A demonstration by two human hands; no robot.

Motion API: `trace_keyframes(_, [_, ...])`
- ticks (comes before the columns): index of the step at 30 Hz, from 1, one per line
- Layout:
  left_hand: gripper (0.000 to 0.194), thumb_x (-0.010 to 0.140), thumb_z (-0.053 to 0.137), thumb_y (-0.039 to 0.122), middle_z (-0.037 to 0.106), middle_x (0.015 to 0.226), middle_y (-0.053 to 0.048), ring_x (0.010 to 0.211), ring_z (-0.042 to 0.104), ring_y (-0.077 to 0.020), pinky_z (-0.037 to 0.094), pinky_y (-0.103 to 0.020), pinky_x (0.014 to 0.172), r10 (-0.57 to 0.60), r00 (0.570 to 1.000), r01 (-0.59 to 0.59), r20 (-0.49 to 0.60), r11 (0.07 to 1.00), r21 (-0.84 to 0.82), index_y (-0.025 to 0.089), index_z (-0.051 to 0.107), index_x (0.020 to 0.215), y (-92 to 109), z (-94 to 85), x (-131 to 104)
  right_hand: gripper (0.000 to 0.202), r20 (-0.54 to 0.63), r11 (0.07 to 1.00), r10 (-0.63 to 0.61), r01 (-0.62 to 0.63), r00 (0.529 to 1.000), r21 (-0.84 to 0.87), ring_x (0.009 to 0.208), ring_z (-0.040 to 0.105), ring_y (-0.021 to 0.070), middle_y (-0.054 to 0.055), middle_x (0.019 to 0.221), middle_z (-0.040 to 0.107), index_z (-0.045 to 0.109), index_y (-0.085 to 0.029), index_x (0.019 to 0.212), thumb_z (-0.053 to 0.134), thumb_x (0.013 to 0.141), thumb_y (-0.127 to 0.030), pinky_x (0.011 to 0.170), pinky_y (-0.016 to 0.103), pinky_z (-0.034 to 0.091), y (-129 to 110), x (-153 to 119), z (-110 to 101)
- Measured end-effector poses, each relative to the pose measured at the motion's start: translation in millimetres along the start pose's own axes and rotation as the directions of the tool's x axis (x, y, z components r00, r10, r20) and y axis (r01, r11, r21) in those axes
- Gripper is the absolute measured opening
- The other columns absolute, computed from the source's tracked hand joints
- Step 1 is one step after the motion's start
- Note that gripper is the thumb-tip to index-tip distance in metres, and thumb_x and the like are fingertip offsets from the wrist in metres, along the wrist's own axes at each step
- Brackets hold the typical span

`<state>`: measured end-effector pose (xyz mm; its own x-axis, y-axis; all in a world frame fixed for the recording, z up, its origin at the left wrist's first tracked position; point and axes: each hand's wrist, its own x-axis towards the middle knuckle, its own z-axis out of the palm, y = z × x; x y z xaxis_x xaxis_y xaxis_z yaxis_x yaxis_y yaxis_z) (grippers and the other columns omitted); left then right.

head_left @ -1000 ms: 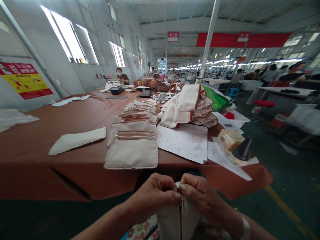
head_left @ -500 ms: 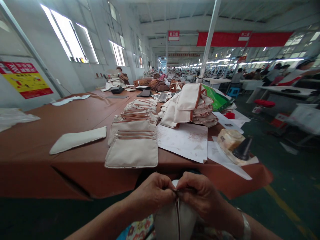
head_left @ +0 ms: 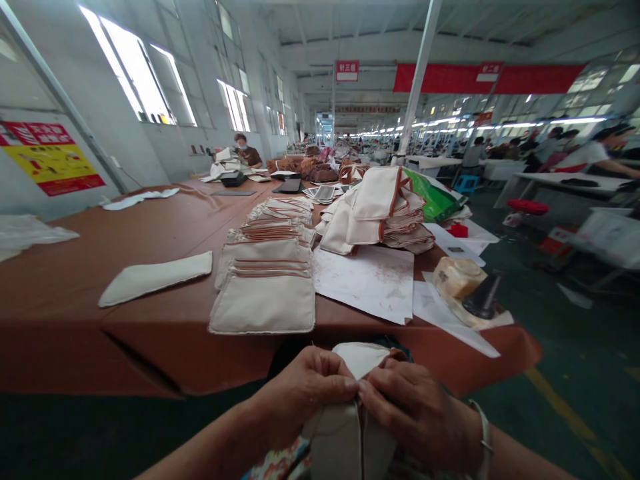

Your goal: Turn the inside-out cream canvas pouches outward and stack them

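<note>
A cream fabric piece (head_left: 336, 437) with a dark seam down its middle lies over my lap below the table edge. My left hand (head_left: 317, 383) pinches it at the top of the seam, thumb and forefinger together. Close beside it, my right hand (head_left: 413, 403) grips the same piece with curled fingers, its fingertips almost touching my left thumb. A brown edge shows above my right hand. Whatever small item may be between the fingertips is hidden.
The brown-covered table (head_left: 165, 233) holds a row of cream pieces (head_left: 265, 303), a heaped stack (head_left: 375, 193), white paper (head_left: 367, 283), and a dark cone (head_left: 483, 297) beside a yellowish block (head_left: 457, 275). A person (head_left: 247, 153) sits at the far end.
The cream piece has come up, showing more of its top and brown edge above my hands. My right hand has shifted slightly right, with its fingers more curled.
</note>
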<state>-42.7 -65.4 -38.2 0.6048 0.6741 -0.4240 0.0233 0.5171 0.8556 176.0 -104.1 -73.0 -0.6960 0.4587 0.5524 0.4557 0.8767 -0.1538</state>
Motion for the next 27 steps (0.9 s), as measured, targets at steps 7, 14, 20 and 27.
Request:
trace_keyframes(7, [0.040, 0.076, 0.072, 0.047, 0.041, 0.057, 0.004, 0.053, 0.028, -0.0060, 0.019, -0.020, 0.047, 0.194, 0.978, -0.209, 0.077, 0.916, 0.342, 0.010, 0.059, 0.069, 15.3, 3.1, -10.5, 0.032, 0.212, 0.492, 0.622, -0.587, 0.754, 0.643, 0.075, 0.056, 0.0152, 0.003, 0.084, 0.062, 0.064, -0.019, 0.095, 0.040, 0.102, -0.037, 0.066, 0.026, 0.041, -5.8, 18.7, -14.6])
trace_keyframes(14, [0.034, 0.076, 0.073, 0.041, 0.046, 0.058, 0.002, 0.051, 0.032, -0.0066, 0.022, -0.021, 0.048, 0.224, 0.965, -0.240, 0.137, 0.964, 0.117, 0.011, 0.058, 0.070, 3.3, 1.6, -7.8, 0.040, 0.407, 0.279, 0.502, -0.588, 0.763, 0.759, 0.059, 0.033, 0.0090, -0.004, 0.066, 0.043, 0.056, -0.014, 0.077, 0.054, 0.093, -0.050, 0.050, 0.023, 0.024, -3.7, 28.2, -22.5])
trace_keyframes(20, [0.034, 0.075, 0.073, 0.041, 0.047, 0.062, 0.001, 0.053, 0.035, -0.0080, 0.025, -0.023, 0.050, 0.253, 0.966, -0.248, 0.059, 0.966, -0.075, 0.013, 0.054, 0.069, -17.4, 6.8, -1.7, 0.041, 0.239, 0.383, 0.618, -0.553, 0.749, 0.740, 0.064, 0.041, 0.0113, -0.002, 0.069, 0.048, 0.052, -0.016, 0.072, 0.047, 0.097, -0.048, 0.056, 0.023, 0.032, -14.7, 16.6, 6.1])
trace_keyframes(27, [0.030, 0.088, 0.060, 0.037, 0.051, 0.065, 0.001, 0.061, 0.041, -0.0094, 0.031, -0.021, 0.056, 0.480, 0.874, -0.391, 0.074, 0.605, 0.693, 0.012, 0.059, 0.071, 10.6, 6.9, -8.3, 0.035, 0.302, 0.490, 0.471, -0.531, 0.829, 0.691, 0.075, 0.047, 0.0131, 0.001, 0.083, 0.053, 0.060, -0.016, 0.088, 0.040, 0.101, -0.041, 0.067, 0.024, 0.037, 3.7, 33.3, -17.3])
